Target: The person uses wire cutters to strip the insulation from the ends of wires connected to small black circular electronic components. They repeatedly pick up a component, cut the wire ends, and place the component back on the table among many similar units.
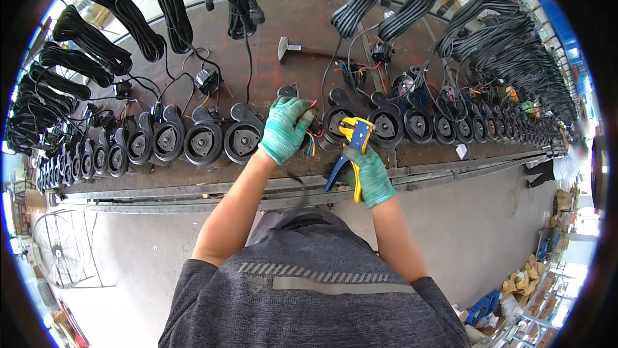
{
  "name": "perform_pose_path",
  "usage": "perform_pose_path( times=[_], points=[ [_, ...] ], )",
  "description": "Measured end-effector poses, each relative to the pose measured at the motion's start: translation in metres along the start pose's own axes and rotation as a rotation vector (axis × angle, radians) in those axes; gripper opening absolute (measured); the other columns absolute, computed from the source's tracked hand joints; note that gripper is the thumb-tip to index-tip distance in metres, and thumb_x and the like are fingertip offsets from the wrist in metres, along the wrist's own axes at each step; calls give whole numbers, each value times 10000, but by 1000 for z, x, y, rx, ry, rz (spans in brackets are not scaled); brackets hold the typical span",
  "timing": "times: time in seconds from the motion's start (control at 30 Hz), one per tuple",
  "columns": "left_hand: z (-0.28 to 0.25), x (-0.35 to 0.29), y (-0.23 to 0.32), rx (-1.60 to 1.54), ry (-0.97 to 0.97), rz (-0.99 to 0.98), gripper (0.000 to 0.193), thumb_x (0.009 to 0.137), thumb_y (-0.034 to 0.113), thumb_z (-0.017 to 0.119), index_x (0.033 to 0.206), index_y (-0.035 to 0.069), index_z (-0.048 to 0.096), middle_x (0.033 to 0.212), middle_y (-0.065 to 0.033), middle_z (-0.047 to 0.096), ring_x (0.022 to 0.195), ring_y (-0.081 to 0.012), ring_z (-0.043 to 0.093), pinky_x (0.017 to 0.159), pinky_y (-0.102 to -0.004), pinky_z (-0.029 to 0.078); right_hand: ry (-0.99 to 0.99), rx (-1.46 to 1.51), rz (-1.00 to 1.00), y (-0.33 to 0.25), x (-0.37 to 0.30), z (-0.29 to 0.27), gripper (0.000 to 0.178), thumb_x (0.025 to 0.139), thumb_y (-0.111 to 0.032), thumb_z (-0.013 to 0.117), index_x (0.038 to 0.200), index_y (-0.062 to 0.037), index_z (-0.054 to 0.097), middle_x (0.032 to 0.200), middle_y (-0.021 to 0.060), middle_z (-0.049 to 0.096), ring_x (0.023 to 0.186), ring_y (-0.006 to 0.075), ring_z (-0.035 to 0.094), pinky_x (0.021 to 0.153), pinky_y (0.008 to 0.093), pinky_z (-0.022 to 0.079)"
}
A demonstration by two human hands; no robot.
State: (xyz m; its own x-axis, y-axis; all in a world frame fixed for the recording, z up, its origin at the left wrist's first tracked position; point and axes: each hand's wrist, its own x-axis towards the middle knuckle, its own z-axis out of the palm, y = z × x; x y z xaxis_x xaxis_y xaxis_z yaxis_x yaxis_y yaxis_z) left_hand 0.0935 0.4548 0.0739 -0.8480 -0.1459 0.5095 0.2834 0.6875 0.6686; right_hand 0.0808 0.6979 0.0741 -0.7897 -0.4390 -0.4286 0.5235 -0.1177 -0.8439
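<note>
My left hand [285,128], in a green knit glove, is closed beside the row of black wheel units. A red-tipped wire [314,103] pokes out at its fingertips, and thin coloured wires [313,143] hang below from a dark part mostly hidden by the hand. A yellow-and-blue wire stripper [360,134] is gripped in my right hand [373,174], gloved alike. Its yellow head points up, in front of a black wheel unit [335,121], and its handles spread downward. Whether its jaws touch any wire, I cannot tell.
Round black wheel units [201,141] line the near edge of the brown bench [309,23]. Coiled black cables [164,7] lie along the far side, massed at the right [515,39]. A hammer [290,49] lies beyond my hands. A floor fan [58,251] stands left; a person [566,164] is far right.
</note>
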Motion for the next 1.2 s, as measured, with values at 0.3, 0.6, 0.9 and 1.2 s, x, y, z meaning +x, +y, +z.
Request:
perform_pose_path(
  times=[0.3, 0.6, 0.9, 1.2],
  points=[
    [-3, -1, 25, 471, -251, 172, 257, 916, 266, 665, 1152, 210, 750, 1001, -60, 670, 1067, -318, 603, 1089, -543, 373, -282, -142, -75, -22, -5, -19, 528, 987, -232, 682, 1454, -41, 528, 1169, 132, 703, 1031, 258, 715, 915, 416, 600],
    [2, -3, 28, 461, -265, 213, 300, 869, 254, 673, 1142, 151, 746, 1018, -84, 655, 1055, -337, 604, 1096, -525, 367, -290, -76, -7, -10, -4, -20, 521, 1017, -229, 663, 1484, -52, 516, 1205, 22, 635, 1107, 129, 579, 1010, 300, 460],
    [2, -2, 29, 496, -293, 197, 322, 850, 252, 686, 1154, 165, 746, 1036, -71, 660, 1070, -326, 600, 1086, -531, 373, -220, -53, -24, -15, -7, -6, 416, 1039, -256, 637, 1395, -52, 572, 1095, 12, 671, 988, 97, 613, 918, 267, 494],
    [3, -1, 22, 518, -295, 221, 280, 849, 250, 696, 1105, 158, 760, 1007, -50, 673, 1064, -312, 605, 1043, -507, 402, -212, -45, 0, -17, -6, 0, 386, 1031, -285, 605, 1348, -73, 544, 917, 58, 688, 741, 152, 675, 635, 309, 571]
  ],
)
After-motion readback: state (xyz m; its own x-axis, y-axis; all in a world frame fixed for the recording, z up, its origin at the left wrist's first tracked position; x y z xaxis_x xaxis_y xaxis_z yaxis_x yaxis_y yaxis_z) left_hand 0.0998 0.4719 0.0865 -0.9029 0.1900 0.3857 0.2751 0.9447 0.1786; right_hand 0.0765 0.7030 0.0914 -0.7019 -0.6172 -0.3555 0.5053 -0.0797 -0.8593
